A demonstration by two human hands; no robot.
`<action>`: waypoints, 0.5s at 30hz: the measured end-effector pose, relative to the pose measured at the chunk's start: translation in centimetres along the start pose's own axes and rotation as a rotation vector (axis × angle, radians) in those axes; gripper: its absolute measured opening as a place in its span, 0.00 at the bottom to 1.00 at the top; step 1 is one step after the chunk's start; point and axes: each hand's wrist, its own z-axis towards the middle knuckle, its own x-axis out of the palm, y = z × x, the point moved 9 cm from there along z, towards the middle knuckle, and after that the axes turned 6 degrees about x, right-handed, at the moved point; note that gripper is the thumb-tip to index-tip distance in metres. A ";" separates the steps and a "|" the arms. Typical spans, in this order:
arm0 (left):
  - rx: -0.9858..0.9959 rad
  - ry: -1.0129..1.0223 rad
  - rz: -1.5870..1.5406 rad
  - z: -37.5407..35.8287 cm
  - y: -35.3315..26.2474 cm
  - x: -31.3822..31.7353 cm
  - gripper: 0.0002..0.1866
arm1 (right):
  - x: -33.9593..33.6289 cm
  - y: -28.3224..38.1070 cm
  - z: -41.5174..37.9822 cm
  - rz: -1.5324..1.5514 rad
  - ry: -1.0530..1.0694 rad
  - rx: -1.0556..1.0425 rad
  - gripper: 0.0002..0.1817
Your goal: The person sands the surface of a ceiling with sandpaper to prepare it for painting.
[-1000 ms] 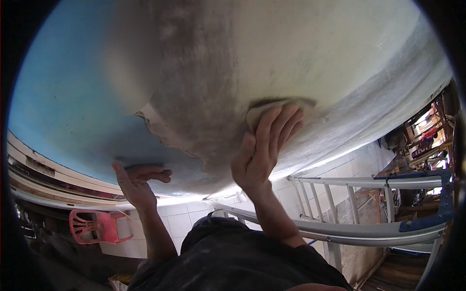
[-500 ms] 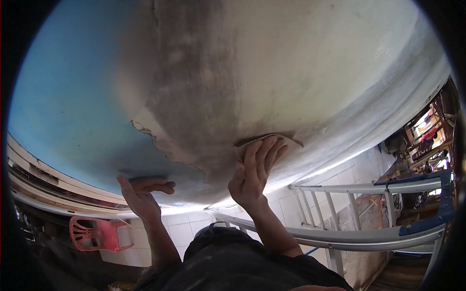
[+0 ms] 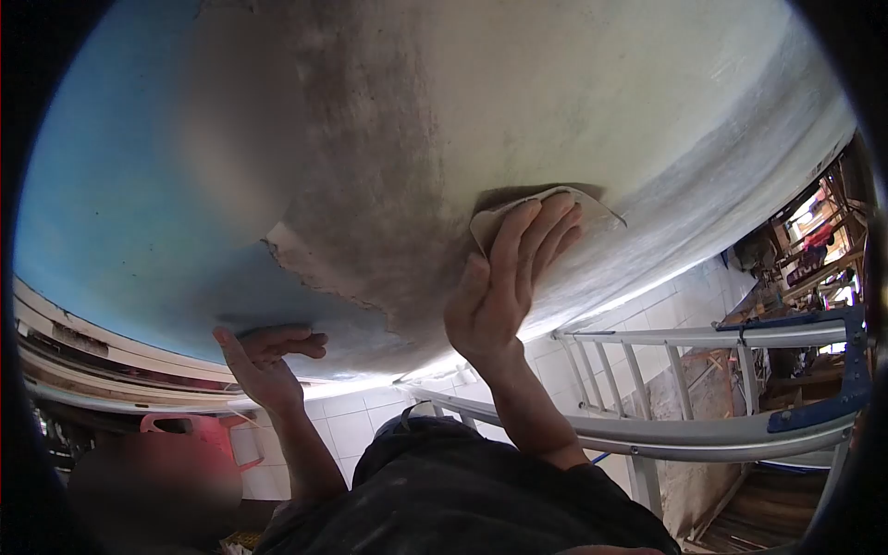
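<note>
A large curved surface [image 3: 518, 102] spreads above both hands, blue at the left and worn grey to cream elsewhere, with a ragged paint edge between. My right hand [image 3: 504, 287] presses a folded sheet of sandpaper [image 3: 483, 225] flat against the cream-grey part, fingers stretched over its back. Its face against the surface is hidden. Lower left, my left hand [image 3: 268, 365] is up against the blue part, holding nothing, thumb apart from the fingers.
An aluminium ladder [image 3: 675, 435] with blue fittings stands at the right. A red plastic chair [image 3: 242, 444] is at the lower left, partly blurred. White tiles [image 3: 347, 421] lie below, and wooden clutter [image 3: 805, 370] fills the far right.
My right hand has slid the sandpaper up and to the right across the surface. The left hand stays at the blue part, with only a slight shift in view.
</note>
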 end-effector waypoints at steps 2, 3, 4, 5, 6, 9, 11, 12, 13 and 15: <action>-0.005 -0.002 0.021 -0.2 -0.4 0.3 0.47 | 0.7 0.0 -1.7 0.042 0.028 0.027 0.28; -0.002 -0.011 0.030 -0.2 -0.7 0.3 0.47 | 1.2 -0.1 -2.9 0.070 0.042 0.033 0.28; 0.010 -0.007 0.006 0.1 -0.7 0.3 0.47 | 1.6 0.4 -3.5 0.030 0.065 0.014 0.28; 0.013 -0.001 -0.012 0.1 -0.4 0.3 0.47 | 1.6 0.1 -3.5 0.016 0.061 -0.011 0.28; 0.002 0.014 -0.018 0.0 -0.1 0.1 0.47 | 1.2 0.0 -2.6 -0.005 0.065 -0.019 0.28; 0.026 0.027 0.012 0.1 0.4 -0.3 0.47 | 0.0 -1.0 -1.2 0.059 0.002 0.060 0.28; 0.006 0.007 0.008 0.2 0.4 -0.5 0.46 | 0.2 -1.1 -1.6 0.083 -0.007 0.089 0.28; -0.009 -0.034 -0.003 -0.1 0.3 -0.5 0.45 | 0.6 -1.1 -2.0 0.097 -0.006 0.107 0.28; -0.021 -0.074 -0.020 -0.2 0.3 -0.7 0.44 | 1.0 -1.1 -3.4 0.083 -0.006 0.082 0.28; 0.037 -0.024 -0.046 0.1 0.1 -0.3 0.44 | 1.8 -1.4 -5.0 0.046 0.004 0.037 0.28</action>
